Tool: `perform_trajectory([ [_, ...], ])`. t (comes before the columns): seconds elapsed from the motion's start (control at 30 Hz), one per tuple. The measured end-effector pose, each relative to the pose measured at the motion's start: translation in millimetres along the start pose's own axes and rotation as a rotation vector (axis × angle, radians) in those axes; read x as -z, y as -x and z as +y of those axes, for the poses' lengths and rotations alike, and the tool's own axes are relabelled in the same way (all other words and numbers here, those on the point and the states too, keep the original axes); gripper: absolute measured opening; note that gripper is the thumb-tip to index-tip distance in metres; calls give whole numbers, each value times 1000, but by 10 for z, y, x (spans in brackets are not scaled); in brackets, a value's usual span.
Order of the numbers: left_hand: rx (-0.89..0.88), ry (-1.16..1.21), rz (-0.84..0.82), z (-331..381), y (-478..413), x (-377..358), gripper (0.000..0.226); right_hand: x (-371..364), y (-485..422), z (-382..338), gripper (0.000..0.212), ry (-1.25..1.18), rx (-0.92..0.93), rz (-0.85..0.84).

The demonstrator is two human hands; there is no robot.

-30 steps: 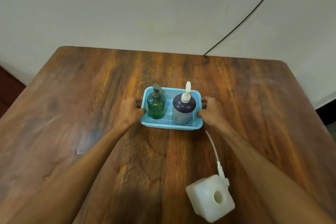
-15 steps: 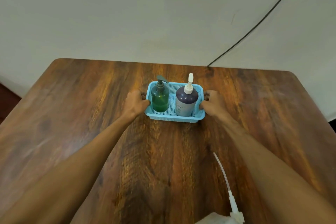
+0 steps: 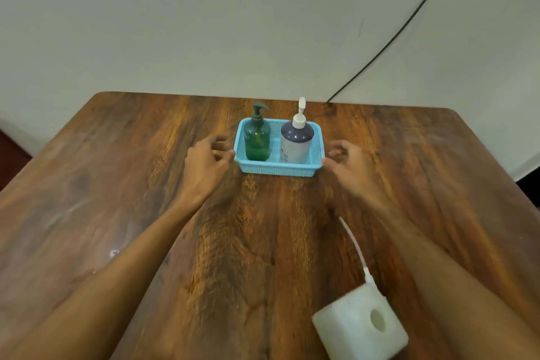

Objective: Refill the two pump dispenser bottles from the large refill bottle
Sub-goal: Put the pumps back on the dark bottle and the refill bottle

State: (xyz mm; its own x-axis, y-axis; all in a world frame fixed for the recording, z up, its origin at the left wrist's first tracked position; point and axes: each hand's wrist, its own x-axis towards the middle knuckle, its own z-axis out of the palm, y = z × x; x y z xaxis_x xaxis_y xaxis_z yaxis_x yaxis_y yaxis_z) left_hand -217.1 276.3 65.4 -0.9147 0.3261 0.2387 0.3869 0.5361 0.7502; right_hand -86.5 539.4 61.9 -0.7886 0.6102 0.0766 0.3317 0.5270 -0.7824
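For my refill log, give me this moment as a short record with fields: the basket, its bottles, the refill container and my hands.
basket: blue basket, on wooden table
contents: green pump bottle left, dark pump bottle right, both upright
refill: white refill container, near edge, tube attached
left hand: open, beside basket
right hand: open, beside basket

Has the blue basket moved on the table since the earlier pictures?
Yes. The blue basket now sits nearer the table's far edge than a second ago, pushed away from the person. Both hands, left hand and right hand, have opened beside it.
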Motion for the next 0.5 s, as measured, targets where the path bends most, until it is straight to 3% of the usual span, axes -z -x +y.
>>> perform_trajectory([
  [0.27, -135, 130, 56, 262, 913, 56, 42, 244, 890, 42, 37, -112, 187, 101],
  [0.5, -211, 199, -19, 532, 2063, 229, 42, 606, 1997, 137, 23, -252, 164, 205],
])
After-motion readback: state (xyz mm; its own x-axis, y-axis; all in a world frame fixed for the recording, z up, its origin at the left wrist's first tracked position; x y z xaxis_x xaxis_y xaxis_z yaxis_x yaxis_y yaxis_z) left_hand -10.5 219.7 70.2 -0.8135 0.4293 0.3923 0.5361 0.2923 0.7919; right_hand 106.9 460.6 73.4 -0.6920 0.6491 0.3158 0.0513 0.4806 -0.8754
